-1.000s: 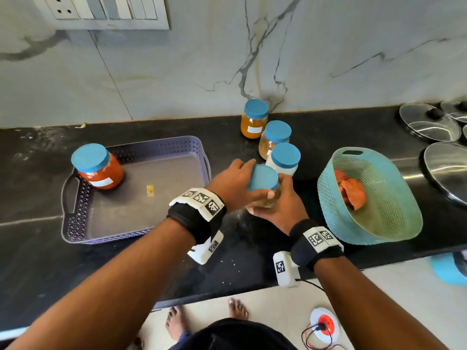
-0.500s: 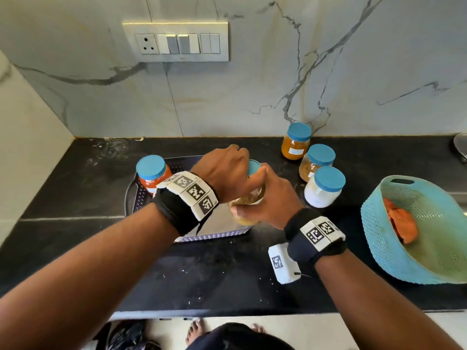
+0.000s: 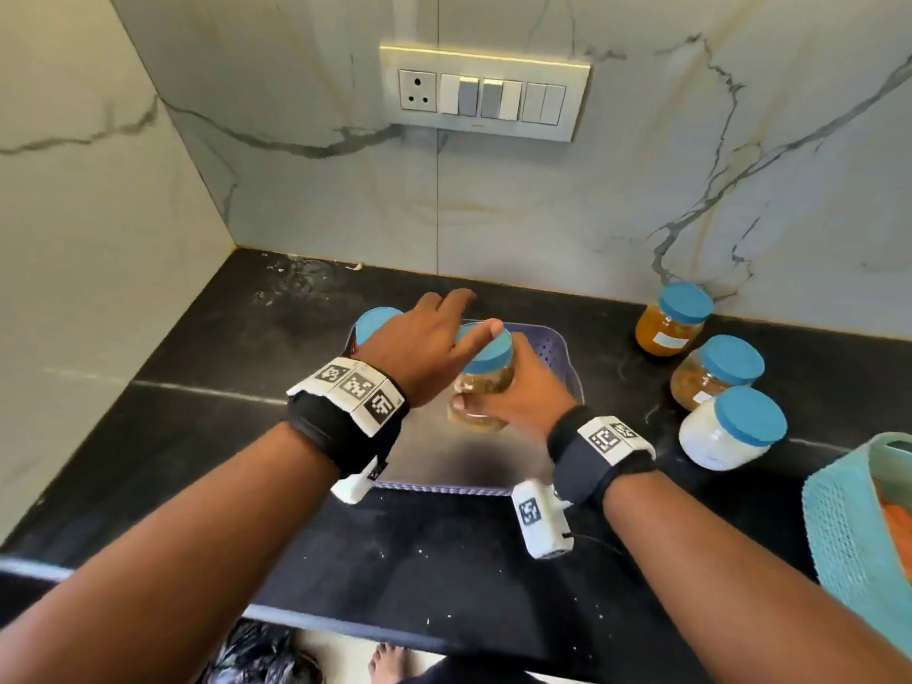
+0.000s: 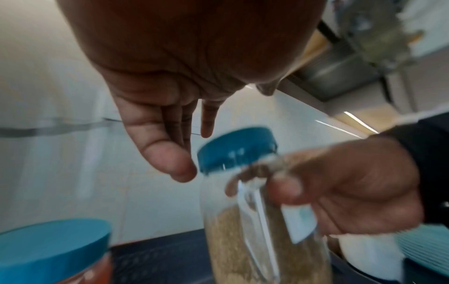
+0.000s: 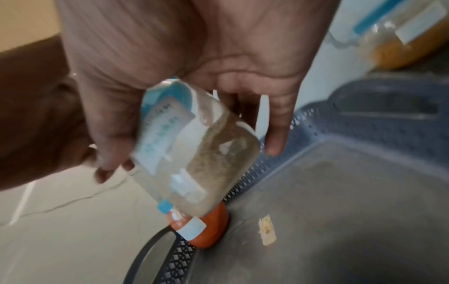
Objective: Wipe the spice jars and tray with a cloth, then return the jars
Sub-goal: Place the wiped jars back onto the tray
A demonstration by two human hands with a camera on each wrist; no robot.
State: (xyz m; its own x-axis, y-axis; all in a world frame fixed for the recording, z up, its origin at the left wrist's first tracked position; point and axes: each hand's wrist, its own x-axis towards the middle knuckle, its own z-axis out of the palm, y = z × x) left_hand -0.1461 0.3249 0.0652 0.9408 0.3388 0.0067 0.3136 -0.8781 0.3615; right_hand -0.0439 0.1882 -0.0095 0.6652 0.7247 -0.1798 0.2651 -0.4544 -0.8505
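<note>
My right hand grips a glass jar of brown spice with a blue lid, holding it tilted just above the purple perforated tray. In the right wrist view the fingers wrap this brown spice jar over the tray floor. My left hand hovers over the lid with its fingers straight, the thumb at the lid's edge. A red spice jar stands in the tray's far left corner, mostly hidden behind my left hand. An orange cloth lies in the teal basket.
Three more blue-lidded jars stand on the black counter to the right: an orange-yellow one, a brown one and a white one. A small yellow scrap lies on the tray floor. A marble wall rises behind and to the left.
Both hands carried the brown spice jar leftward from the counter to above the tray. My left hand has come off the lid and its fingers have straightened.
</note>
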